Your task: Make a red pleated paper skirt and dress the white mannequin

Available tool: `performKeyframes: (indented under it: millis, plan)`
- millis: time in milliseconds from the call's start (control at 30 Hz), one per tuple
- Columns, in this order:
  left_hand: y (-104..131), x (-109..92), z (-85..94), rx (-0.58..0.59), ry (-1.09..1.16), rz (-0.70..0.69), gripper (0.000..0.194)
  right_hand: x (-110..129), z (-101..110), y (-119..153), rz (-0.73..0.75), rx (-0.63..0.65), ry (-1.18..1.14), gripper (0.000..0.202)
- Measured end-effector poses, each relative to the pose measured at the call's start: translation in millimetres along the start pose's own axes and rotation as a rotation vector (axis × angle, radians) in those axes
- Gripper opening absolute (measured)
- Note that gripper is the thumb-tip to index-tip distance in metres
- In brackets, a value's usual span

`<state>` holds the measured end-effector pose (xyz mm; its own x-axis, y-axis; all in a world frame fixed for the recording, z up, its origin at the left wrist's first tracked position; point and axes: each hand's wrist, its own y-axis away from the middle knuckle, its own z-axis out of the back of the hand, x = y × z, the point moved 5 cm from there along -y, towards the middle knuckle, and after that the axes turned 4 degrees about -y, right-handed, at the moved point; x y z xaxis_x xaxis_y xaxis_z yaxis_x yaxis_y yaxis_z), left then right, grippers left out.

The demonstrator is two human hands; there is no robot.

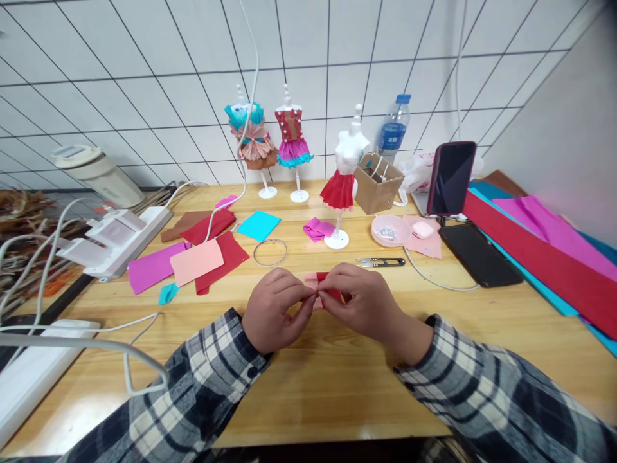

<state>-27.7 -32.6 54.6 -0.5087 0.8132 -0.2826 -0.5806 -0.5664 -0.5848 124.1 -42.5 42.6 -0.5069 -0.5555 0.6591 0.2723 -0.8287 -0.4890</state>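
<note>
My left hand (281,308) and my right hand (359,302) meet at the fingertips over the middle of the wooden table (337,399). Both are closed in a pinch; what lies between the fingertips is too small to make out. Just beneath and behind them is a small pink and red piece of crepe paper (318,302), partly hidden by the fingers. Beyond my right hand lie black-handled thread snips (385,262). Farther back stands a white mini mannequin (351,153) in a red pleated skirt (339,191). A thin metal ring (270,253) lies beyond my left hand.
Two dressed mannequins (254,138) (292,132) stand by the wall. Paper pieces (196,262) and a power strip (130,247) lie left. A bead bowl (391,231), cardboard box (377,183), bottle (394,128), upright phone (452,177), dark phone (479,254) and paper strips (544,251) occupy the right.
</note>
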Motion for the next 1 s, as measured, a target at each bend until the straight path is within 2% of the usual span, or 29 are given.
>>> performKeyframes:
  millis: [233, 400, 633, 800, 1000]
  plan:
    - [-0.3, 1.9, 0.3, 0.038, 0.145, 0.082, 0.009, -4.0, -1.0, -3.6, -0.122, -0.051, -0.222, 0.01]
    - [0.0, 4.7, -2.3, 0.076, 0.146, 0.105, 0.008, -2.6, -3.3, -1.7, -0.122, -0.064, -0.211, 0.009]
    - [-2.7, 5.0, -2.3, 0.016, 0.045, 0.034, 0.007, 0.3, -4.2, 3.2, -0.061, -0.069, -0.177, 0.013]
    - [-2.9, 5.3, 1.8, -0.05, 0.099, 0.099, 0.009, 2.1, -3.7, 2.2, -0.068, -0.088, -0.223, 0.013]
    - [-4.4, 4.5, 2.7, -0.054, 0.207, 0.143, 0.01, 4.5, -2.5, 2.2, -0.057, -0.114, -0.231, 0.013]
